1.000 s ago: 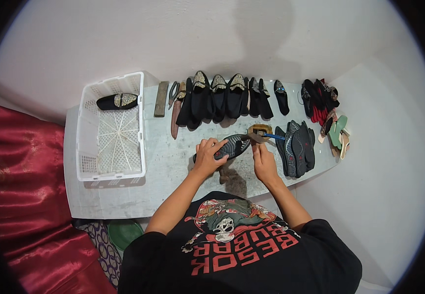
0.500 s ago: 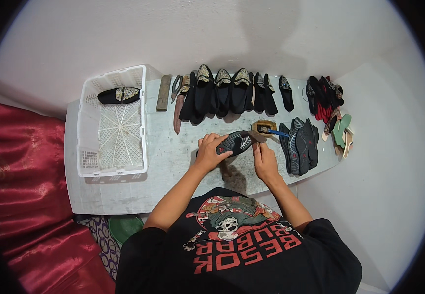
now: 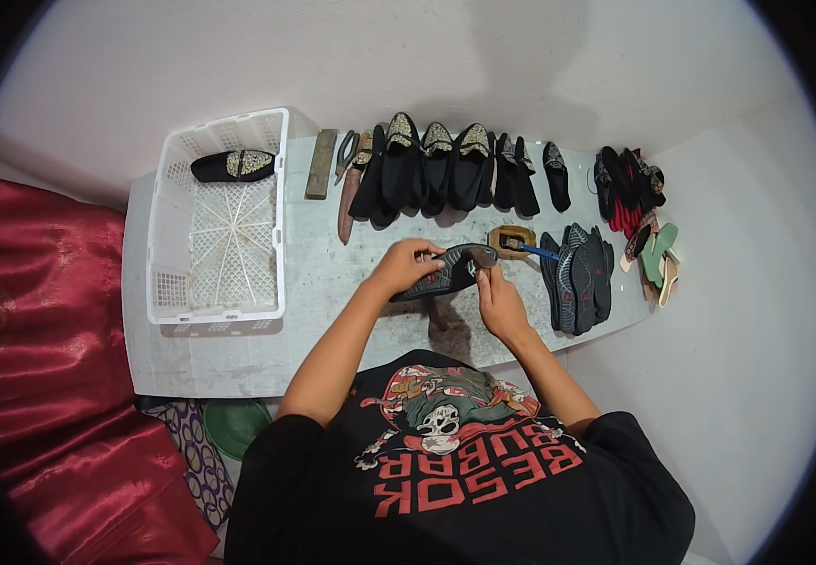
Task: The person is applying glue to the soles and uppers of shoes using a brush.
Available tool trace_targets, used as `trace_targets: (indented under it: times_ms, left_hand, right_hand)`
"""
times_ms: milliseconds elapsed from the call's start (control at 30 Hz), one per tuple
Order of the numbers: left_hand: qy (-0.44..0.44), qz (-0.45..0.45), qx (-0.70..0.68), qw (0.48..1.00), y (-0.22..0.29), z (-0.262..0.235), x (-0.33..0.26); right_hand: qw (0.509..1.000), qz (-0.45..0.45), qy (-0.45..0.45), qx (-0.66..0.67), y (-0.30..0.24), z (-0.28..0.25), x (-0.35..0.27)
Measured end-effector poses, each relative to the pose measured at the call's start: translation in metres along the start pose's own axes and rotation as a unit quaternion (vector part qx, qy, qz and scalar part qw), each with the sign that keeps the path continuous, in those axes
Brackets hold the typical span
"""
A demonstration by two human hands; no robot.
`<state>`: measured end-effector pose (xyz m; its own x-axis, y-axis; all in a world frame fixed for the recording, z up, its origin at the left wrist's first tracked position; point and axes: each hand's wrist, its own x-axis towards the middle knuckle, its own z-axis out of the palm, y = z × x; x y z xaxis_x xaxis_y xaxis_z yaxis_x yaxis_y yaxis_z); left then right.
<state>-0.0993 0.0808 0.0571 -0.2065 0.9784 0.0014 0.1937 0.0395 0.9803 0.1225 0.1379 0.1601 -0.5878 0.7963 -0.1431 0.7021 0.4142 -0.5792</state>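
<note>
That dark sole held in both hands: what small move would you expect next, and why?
Probably a dip of the blue-handled brush into the small tin. The left hand grips the dark sole above the table, the right hand pinches its end, and the brush rests in the tin just beyond. This is only a guess.
</note>
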Motion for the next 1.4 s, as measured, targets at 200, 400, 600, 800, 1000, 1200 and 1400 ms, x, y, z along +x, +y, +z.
trace_targets:
  times_ms: [200,400,600,800,1000,1200,1400]
  left_hand:
    - [-0.097,-0.014,-0.106,0.99,-0.022,0.006,0.026]
    - [-0.257,-0.081,-0.151,0.951,-0.012,0.0,0.043]
    - [-0.26,-0.073,-0.192,0.943,-0.018,-0.001,0.045]
    - [-0.263,-0.092,-0.224,0.934,-0.015,0.0,0.044]
    - [-0.283,-0.118,-0.225,0.925,-0.014,-0.003,0.046]
    - [-0.28,-0.107,-0.214,0.93,-0.016,-0.004,0.048]
    - [-0.301,-0.153,-0.206,0.918,-0.017,-0.006,0.051]
  right_hand:
    - [0.999,-0.007,-0.026,0.027,0.002,-0.003,0.007]
    - [0.997,-0.015,0.019,0.07,0.002,0.009,-0.012]
    - [0.999,-0.009,0.008,0.05,0.0,0.007,-0.012]
    - [0.998,-0.015,0.005,0.056,-0.008,0.004,-0.015]
    - [0.998,-0.033,-0.016,0.042,-0.009,0.01,-0.016]
    - [0.999,-0.028,-0.035,0.024,-0.007,0.019,-0.02]
    - [0.998,-0.04,-0.053,0.023,-0.016,0.018,-0.022]
